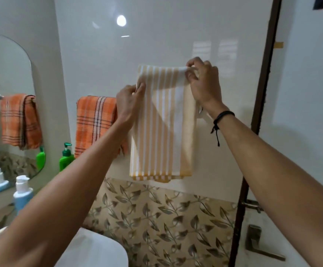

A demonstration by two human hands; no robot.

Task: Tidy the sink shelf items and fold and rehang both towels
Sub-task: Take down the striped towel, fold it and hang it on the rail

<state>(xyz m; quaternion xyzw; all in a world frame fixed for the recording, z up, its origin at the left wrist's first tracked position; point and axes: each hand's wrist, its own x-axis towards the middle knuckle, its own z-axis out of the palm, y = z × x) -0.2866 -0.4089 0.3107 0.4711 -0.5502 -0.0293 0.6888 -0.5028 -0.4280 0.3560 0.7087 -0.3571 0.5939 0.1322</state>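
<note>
Holding the yellow towel (162, 122) up by its top edge, we pinch one corner in our left hand (130, 101) and the other in our right hand (203, 81). It looks folded and hangs in front of the wall, beside the orange towel (93, 122), which is already folded on the rail. We think hanging this one is what is left. Bottles (22, 193) stand neat on the shelf.
</note>
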